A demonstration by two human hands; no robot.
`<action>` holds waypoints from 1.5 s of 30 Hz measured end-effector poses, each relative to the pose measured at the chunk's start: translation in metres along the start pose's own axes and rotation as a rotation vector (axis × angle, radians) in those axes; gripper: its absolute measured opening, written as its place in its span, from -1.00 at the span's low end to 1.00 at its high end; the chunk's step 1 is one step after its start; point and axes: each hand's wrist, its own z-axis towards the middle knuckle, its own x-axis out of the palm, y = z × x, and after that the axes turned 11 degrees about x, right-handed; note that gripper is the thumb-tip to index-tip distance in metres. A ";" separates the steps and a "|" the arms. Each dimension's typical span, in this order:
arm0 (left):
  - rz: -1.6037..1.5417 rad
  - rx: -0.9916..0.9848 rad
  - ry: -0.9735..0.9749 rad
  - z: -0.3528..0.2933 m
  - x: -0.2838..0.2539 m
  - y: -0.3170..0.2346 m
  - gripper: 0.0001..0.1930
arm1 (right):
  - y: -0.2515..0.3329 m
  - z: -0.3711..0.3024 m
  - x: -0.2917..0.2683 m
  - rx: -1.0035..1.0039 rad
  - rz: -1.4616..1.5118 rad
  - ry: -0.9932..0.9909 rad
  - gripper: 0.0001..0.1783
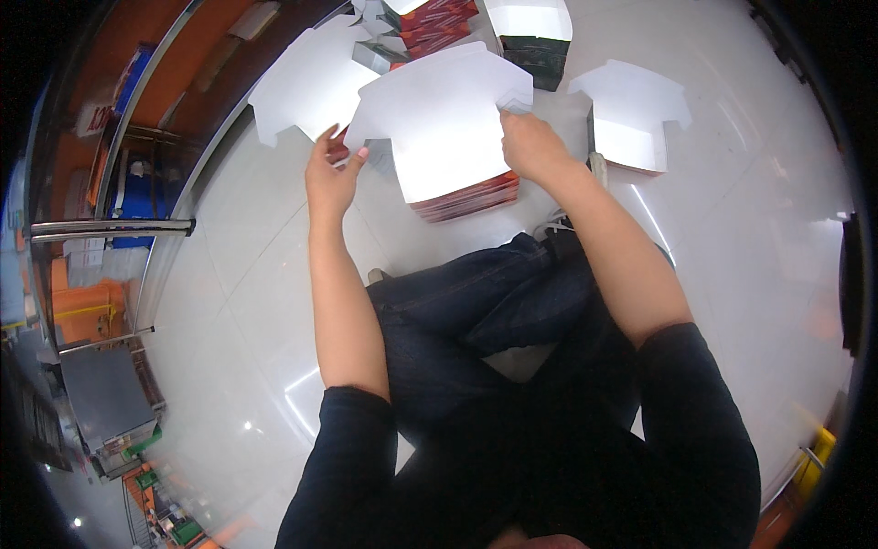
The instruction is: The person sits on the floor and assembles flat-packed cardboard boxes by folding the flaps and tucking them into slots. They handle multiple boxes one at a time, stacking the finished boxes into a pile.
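Black shirt [521, 448] nearest, well behind the fingers. White-topped carton stack [448, 137] sits between left hand [331, 174], thumb and fingers apart, and right hand [534, 146], fingertips at its edge; from where I'm standing, can't tell if clamped. 1 box [631, 133] right of right fingers.

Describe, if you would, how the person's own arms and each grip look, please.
The left grip and right grip are bare, ungloved hands. Both forearms are bare too, with no watch or bracelet visible. Black sleeves end near the elbows.
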 end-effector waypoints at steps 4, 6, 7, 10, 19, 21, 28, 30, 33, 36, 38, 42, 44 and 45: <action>-0.050 -0.272 0.149 0.012 0.006 0.004 -0.67 | -0.004 0.000 -0.003 -0.008 0.004 -0.010 -0.86; -0.004 -0.211 0.097 0.013 0.015 0.014 -0.70 | -0.005 0.003 -0.006 -0.026 -0.020 0.068 -0.76; 0.017 -0.181 0.075 0.012 0.021 0.021 -0.71 | -0.006 0.004 -0.007 -0.032 -0.033 0.108 -0.71; -0.087 -0.130 -0.040 0.008 0.036 0.031 -0.72 | -0.004 0.003 -0.008 0.002 -0.035 0.134 -0.70; -0.160 -0.208 -0.066 0.003 0.031 0.038 -0.80 | -0.047 0.028 -0.062 0.306 0.116 0.222 -0.49; -0.121 -0.201 -0.040 0.004 0.028 0.033 -0.72 | -0.079 0.032 -0.072 0.511 0.076 0.102 -0.51; -0.094 -0.028 -0.355 0.000 0.017 -0.022 -0.43 | -0.150 0.037 -0.017 0.822 -0.161 0.219 -0.57; -0.158 0.038 -0.365 -0.001 0.016 -0.036 -0.47 | -0.160 0.038 -0.012 0.813 -0.135 -0.013 -0.62; -0.286 0.114 -0.309 -0.008 0.010 -0.042 -0.50 | -0.113 0.043 -0.061 0.760 -0.154 -0.176 -0.67; -0.448 0.115 -0.119 -0.019 0.006 -0.067 -0.52 | -0.044 0.028 -0.117 0.614 -0.207 -0.388 -0.67; -0.740 0.037 0.041 -0.023 0.015 -0.091 -0.47 | 0.012 -0.013 -0.149 0.423 -0.099 -0.391 -0.70; -1.199 -0.098 0.160 -0.040 0.027 -0.119 -0.30 | 0.084 -0.080 -0.127 -0.248 -0.062 -0.211 -0.77; -1.157 -0.168 0.068 -0.040 0.025 -0.120 -0.27 | 0.111 -0.094 -0.099 -0.484 -0.220 -0.173 -0.72; -1.123 -0.212 0.059 -0.035 0.019 -0.120 -0.29 | 0.116 -0.096 -0.097 -0.499 -0.143 -0.153 -0.73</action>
